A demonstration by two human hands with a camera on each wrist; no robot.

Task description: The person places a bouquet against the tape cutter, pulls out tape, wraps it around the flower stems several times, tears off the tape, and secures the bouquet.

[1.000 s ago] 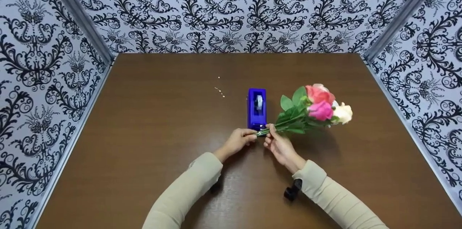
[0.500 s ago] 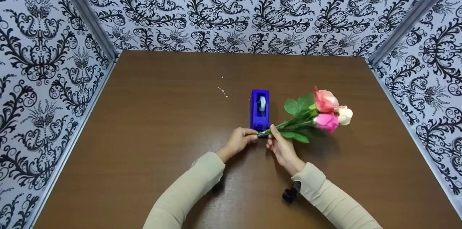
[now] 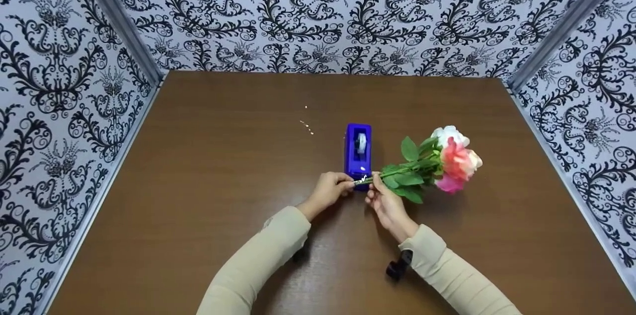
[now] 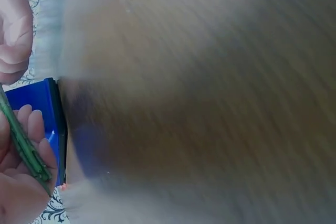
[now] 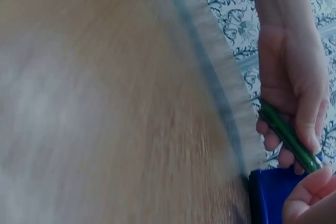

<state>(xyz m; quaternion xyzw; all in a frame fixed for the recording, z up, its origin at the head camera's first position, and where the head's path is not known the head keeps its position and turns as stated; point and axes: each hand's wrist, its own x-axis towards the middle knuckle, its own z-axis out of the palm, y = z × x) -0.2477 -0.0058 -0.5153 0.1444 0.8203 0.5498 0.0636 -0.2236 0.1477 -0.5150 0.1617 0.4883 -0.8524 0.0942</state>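
Left hand: Fingers curled round the lower stem ends, no gap left, thumb pressed on them. This grip appears to keep the ends gathered.
Stems: Run left to right between the hands, above the near end of the tape dispenser; contact with it I cannot tell. A glossy patch suggests clear tape.
Dispenser position: On the table, long side running near to far, presumably to suit access by both hands.
Right hand: Thumb and forefinger closed on the stems, left of the leaves; likely steadies the bundle against turning.
Flower heads: Right of both hands, apparently directed aside to spare the petals from pressure.
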